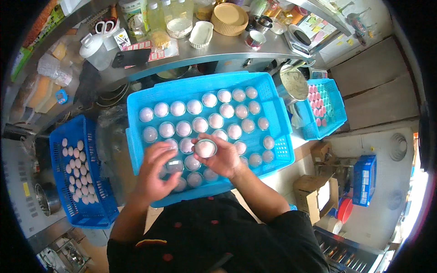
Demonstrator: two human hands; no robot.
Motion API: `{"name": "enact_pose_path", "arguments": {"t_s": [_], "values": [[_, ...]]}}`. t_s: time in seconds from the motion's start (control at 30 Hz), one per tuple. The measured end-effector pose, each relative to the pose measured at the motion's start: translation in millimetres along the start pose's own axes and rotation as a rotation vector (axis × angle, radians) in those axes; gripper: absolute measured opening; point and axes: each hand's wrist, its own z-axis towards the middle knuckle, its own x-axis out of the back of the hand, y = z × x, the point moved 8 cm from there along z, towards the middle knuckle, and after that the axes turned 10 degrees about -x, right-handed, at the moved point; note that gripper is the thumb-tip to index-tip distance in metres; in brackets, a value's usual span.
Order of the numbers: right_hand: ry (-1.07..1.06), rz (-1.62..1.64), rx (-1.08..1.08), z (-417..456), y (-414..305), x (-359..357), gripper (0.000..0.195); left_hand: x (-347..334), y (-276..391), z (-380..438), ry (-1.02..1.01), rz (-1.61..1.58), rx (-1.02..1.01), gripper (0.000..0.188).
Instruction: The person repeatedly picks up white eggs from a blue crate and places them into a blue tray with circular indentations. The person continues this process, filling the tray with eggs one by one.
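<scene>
A large light-blue plastic crate (pixel 208 80) lies before me, with rows of round, pale pinkish balls in clear cups. My right hand (pixel 222 155) holds one such cup (pixel 205 148) over the middle of the crate, its fingers around the rim. To its left, my left hand (pixel 155 169) is raised over the crate's left part with fingers apart. Below and beside those fingers is a clear, shiny round piece (pixel 174 165); whether the hand touches it cannot be told. Both hands hide some of the cups.
At left stands a dark-blue basket (pixel 112 204) of pale oval pieces. A smaller light-blue basket (pixel 307 128) with pink and green pieces and a metal pot (pixel 293 83) are at right. A steel counter (pixel 218 56) beyond bears paper cups, bottles, a phone (pixel 131 58) and a scale (pixel 300 39).
</scene>
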Motion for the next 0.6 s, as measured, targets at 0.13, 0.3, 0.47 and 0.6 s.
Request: {"name": "enact_pose_path", "arguments": {"t_s": [0.13,0.3,0.47,0.6], "values": [[-0.074,0.083,-0.030,6,31,-24,0.042,-58,-2,12,-0.103,0.005,0.042,0.067],[-0.105,0.060,-0.017,-10,38,-41,0.047,-76,10,12,-0.122,0.083,-0.011,0.070],[-0.083,0.072,0.008,-19,41,-44,0.050,-80,13,10,-0.117,0.078,0.016,0.072],[-0.052,0.050,0.072,-32,37,-56,0.050,-79,25,18,-0.107,0.088,-0.042,0.069]]}}
